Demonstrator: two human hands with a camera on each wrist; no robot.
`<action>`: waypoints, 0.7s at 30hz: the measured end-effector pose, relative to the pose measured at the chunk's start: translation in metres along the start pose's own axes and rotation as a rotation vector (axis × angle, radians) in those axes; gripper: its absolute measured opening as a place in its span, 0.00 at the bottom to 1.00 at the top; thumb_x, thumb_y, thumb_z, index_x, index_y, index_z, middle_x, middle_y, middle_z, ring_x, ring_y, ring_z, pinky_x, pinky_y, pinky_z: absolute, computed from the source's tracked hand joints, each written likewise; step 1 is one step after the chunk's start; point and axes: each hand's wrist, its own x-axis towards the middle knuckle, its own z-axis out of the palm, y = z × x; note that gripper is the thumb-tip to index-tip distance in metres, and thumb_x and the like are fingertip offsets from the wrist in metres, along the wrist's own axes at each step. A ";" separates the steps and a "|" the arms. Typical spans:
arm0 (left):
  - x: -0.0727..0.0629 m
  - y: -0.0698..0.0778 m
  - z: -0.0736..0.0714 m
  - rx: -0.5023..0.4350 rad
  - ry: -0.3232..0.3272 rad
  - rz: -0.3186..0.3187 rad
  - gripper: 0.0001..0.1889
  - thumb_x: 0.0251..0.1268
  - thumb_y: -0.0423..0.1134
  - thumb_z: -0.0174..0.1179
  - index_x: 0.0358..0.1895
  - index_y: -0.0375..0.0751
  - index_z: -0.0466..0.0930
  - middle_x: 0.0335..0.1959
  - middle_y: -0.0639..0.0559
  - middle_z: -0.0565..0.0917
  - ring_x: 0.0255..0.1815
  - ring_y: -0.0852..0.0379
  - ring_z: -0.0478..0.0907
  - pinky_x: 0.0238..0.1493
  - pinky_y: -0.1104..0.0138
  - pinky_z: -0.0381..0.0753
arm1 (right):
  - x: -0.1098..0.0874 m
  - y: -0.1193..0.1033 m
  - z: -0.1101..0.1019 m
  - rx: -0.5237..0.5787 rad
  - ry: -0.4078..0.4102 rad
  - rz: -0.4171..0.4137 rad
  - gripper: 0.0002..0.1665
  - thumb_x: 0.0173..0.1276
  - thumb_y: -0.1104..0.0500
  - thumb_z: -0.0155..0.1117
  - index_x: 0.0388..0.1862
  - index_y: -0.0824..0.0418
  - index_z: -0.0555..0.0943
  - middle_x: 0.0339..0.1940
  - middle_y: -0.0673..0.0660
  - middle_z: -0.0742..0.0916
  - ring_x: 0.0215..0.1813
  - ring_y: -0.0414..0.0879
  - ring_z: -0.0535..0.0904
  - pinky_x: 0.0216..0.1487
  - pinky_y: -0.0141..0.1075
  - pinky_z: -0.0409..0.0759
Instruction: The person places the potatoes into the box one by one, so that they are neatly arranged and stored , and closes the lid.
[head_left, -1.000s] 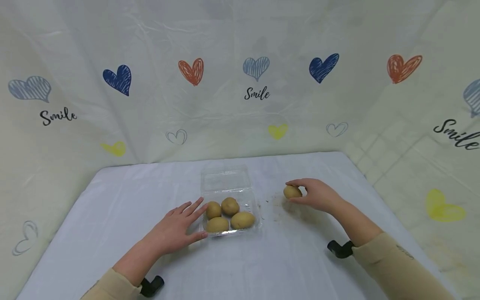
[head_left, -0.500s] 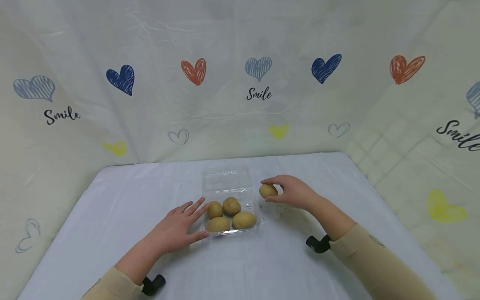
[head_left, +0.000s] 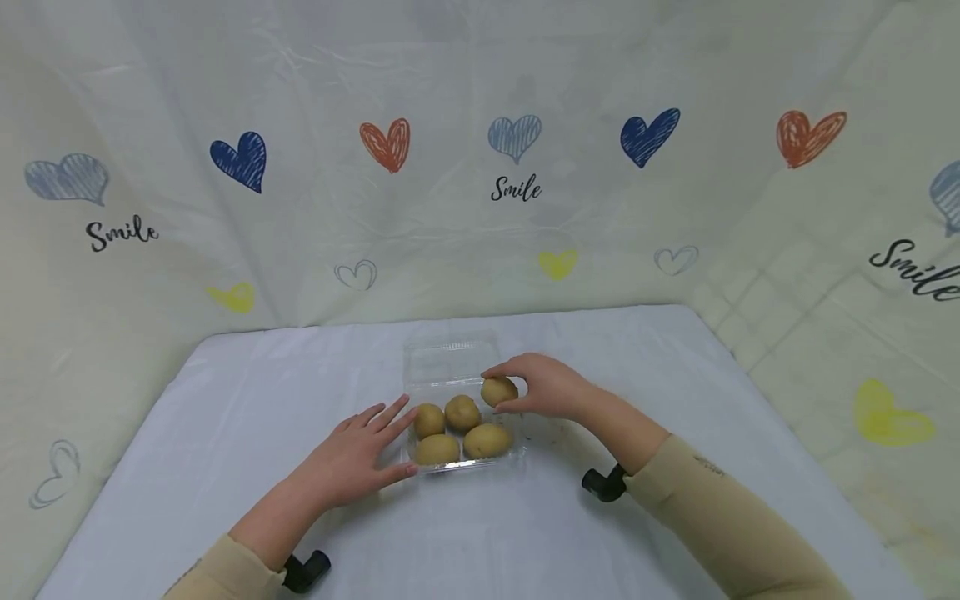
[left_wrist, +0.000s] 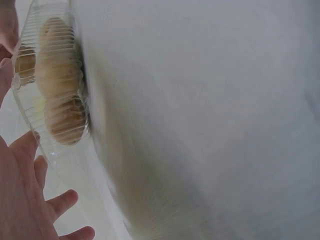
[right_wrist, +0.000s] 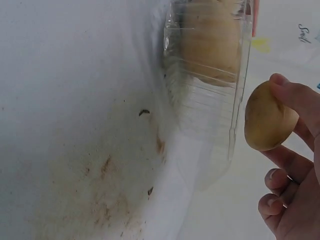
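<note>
My right hand (head_left: pixel 551 386) pinches a small potato (head_left: pixel 498 391) between thumb and fingers, over the back right corner of a clear plastic clamshell box (head_left: pixel 472 467). In the right wrist view the pinched potato (right_wrist: pixel 270 116) shows above the box rim. Several potatoes lie inside the box, among them a larger one (head_left: pixel 487 440) at the front right and one (head_left: pixel 437 449) at the front left. My left hand (head_left: pixel 348 462) is spread at the box's left side, fingertips and thumb right at its rim; in the left wrist view its fingers look straight.
The box's clear lid (head_left: pixel 452 360) lies folded back behind it. Brown dirt crumbs (right_wrist: pixel 107 165) mark the white tablecloth (head_left: pixel 285 400) to the right of the box. A curtain (head_left: pixel 450 225) printed with hearts hangs behind the table.
My right hand has carried the pinched potato leftward from the tablecloth at the right to over the box. My left hand stays at the box's left side.
</note>
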 end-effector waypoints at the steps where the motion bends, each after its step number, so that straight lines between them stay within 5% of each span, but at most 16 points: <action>1: 0.000 0.000 0.000 -0.001 0.001 0.000 0.44 0.64 0.74 0.47 0.80 0.60 0.51 0.81 0.58 0.49 0.77 0.42 0.55 0.70 0.42 0.59 | 0.001 -0.001 0.002 -0.002 -0.009 -0.008 0.32 0.62 0.47 0.74 0.65 0.50 0.80 0.61 0.46 0.83 0.64 0.47 0.76 0.65 0.45 0.72; 17: 0.001 0.000 0.000 -0.003 0.004 -0.004 0.44 0.64 0.73 0.50 0.80 0.60 0.52 0.81 0.60 0.48 0.77 0.43 0.55 0.70 0.42 0.59 | 0.007 -0.011 0.014 -0.184 -0.038 -0.059 0.30 0.60 0.51 0.76 0.63 0.50 0.81 0.59 0.47 0.84 0.57 0.46 0.78 0.54 0.41 0.77; 21: 0.000 0.001 0.000 -0.012 0.001 -0.004 0.44 0.64 0.74 0.49 0.80 0.59 0.53 0.81 0.60 0.48 0.77 0.42 0.55 0.70 0.42 0.59 | 0.006 -0.014 0.016 -0.236 -0.031 -0.064 0.23 0.61 0.52 0.75 0.56 0.48 0.85 0.53 0.45 0.86 0.54 0.45 0.78 0.51 0.40 0.79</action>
